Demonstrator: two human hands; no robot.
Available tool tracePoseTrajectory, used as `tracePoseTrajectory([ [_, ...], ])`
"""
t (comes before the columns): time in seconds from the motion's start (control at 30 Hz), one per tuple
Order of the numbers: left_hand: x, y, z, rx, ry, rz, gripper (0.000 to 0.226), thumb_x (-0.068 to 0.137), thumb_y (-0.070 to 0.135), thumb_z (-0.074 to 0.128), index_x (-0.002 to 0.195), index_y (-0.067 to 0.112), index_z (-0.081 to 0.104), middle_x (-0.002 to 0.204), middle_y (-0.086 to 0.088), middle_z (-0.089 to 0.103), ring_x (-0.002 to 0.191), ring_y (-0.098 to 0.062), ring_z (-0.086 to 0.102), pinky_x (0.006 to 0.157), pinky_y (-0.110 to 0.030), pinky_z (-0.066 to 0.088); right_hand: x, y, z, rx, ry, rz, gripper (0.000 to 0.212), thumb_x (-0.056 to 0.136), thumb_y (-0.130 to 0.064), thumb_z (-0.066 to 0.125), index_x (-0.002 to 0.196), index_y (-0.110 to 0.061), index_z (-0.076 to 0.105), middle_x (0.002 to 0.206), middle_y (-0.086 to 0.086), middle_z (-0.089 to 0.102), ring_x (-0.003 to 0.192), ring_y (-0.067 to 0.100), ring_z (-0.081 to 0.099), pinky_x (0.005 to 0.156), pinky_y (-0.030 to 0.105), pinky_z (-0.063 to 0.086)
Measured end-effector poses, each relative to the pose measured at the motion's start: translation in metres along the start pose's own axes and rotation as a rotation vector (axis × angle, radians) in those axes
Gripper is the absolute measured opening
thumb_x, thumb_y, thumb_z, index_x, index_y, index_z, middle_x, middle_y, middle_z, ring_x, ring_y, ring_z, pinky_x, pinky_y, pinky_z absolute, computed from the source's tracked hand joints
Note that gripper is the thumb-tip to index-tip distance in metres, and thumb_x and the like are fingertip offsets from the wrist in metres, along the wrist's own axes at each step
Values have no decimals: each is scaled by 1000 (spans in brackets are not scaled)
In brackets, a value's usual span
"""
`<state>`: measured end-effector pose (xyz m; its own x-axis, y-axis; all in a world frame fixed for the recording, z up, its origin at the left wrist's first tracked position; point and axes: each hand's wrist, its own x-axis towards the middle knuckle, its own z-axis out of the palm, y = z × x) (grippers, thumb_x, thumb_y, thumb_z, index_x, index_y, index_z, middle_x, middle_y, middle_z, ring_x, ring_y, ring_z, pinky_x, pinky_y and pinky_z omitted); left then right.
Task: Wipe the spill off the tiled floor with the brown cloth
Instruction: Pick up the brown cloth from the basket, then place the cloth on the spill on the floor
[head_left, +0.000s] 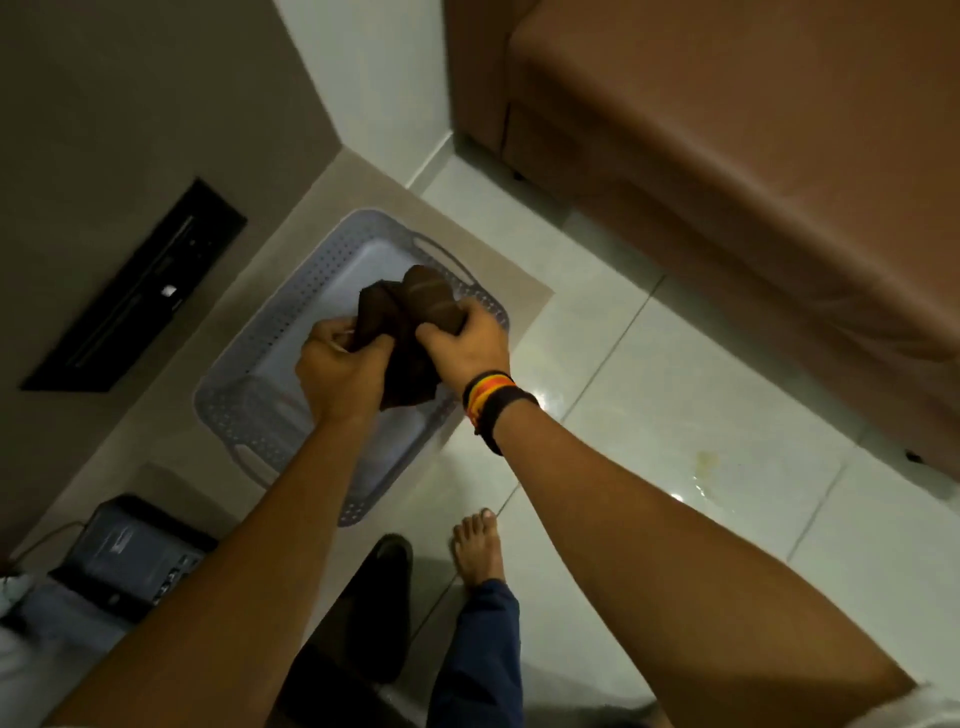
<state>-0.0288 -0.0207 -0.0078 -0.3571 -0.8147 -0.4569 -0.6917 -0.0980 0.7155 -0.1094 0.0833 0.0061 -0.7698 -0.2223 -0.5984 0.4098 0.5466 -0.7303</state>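
The brown cloth (402, 332) is bunched up between both hands above a grey perforated tray (270, 415). My left hand (340, 371) grips its left side. My right hand (465, 340), with striped bands at the wrist, holds its right, lighter-looking end. The spill (701, 475) is a yellowish wet patch on the white tiled floor (649, 395), well to the right of the hands and near the sofa's base.
The tray sits on a beige low counter (145, 483) against the wall. A brown sofa (727, 182) fills the upper right. A black device (135, 558) stands at the lower left and a black slot panel (140, 291) is on the wall. My bare foot (478, 545) rests on the tiles.
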Motion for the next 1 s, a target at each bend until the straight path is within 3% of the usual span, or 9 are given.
tracePoseTrajectory([
  [0.13, -77, 32, 50, 68, -150, 318, 38, 78, 14, 74, 114, 21, 63, 107, 5, 65, 89, -8, 64, 70, -12, 52, -27, 47, -85, 346, 141, 142, 23, 82, -25, 71, 101, -17, 61, 102, 8, 72, 91, 27, 70, 81, 42, 63],
  [0.23, -139, 30, 107, 196, -286, 418, 41, 77, 18, 74, 116, 24, 63, 110, 3, 69, 93, -13, 65, 72, -17, 50, -50, 111, -147, 481, 256, 236, 27, 74, -30, 71, 97, -24, 60, 101, 8, 73, 92, 30, 74, 79, 53, 66],
  [0.4, -241, -41, 200, 396, -584, 332, 40, 82, 18, 80, 120, 19, 64, 110, -3, 67, 102, -26, 69, 83, -34, 59, -98, 265, -238, 507, 356, 417, 41, 73, -25, 76, 110, -20, 60, 108, 11, 72, 97, 35, 73, 84, 57, 64],
  [0.47, -281, -79, 231, 448, -706, 294, 40, 85, 16, 80, 121, 16, 64, 109, -2, 67, 105, -26, 68, 87, -33, 58, -118, 333, -263, 498, 383, 498, 46, 72, -27, 79, 113, -22, 59, 114, 12, 71, 100, 37, 72, 87, 59, 63],
  [0.67, -354, -184, 334, 469, -875, 276, 44, 86, 13, 79, 125, 17, 60, 111, 1, 63, 104, -24, 66, 86, -30, 56, -132, 493, -321, 532, 500, 614, 43, 83, -16, 83, 118, -17, 59, 117, 14, 69, 107, 40, 70, 84, 59, 64],
  [0.77, -352, -227, 393, 506, -979, 257, 53, 87, 12, 78, 134, 17, 53, 121, -5, 63, 117, -30, 65, 97, -39, 58, -110, 560, -337, 537, 560, 615, 65, 83, -22, 84, 140, -19, 52, 135, 18, 65, 116, 42, 67, 93, 58, 61],
  [0.83, -333, -257, 431, 671, -1056, 261, 75, 87, 24, 79, 150, 18, 38, 147, -12, 50, 136, -33, 53, 111, -46, 48, -97, 600, -338, 386, 515, 646, 88, 88, -33, 80, 159, -16, 30, 150, 17, 53, 133, 41, 57, 113, 52, 49],
  [0.9, -302, -286, 460, 949, -1036, 350, 99, 86, 39, 78, 162, 18, 17, 167, -16, 25, 154, -37, 28, 125, -54, 26, -80, 640, -329, 222, 508, 634, 99, 90, -43, 76, 163, -10, 18, 165, 19, 35, 150, 40, 38, 123, 51, 35],
  [1.0, -251, -317, 488, 1238, -893, 580, 127, 82, 53, 78, 163, 11, -10, 172, -22, -14, 159, -39, -14, 128, -58, -4, -45, 683, -302, 90, 570, 546, 98, 94, -48, 68, 165, -8, 13, 173, 21, 9, 160, 39, 10, 129, 52, 18],
])
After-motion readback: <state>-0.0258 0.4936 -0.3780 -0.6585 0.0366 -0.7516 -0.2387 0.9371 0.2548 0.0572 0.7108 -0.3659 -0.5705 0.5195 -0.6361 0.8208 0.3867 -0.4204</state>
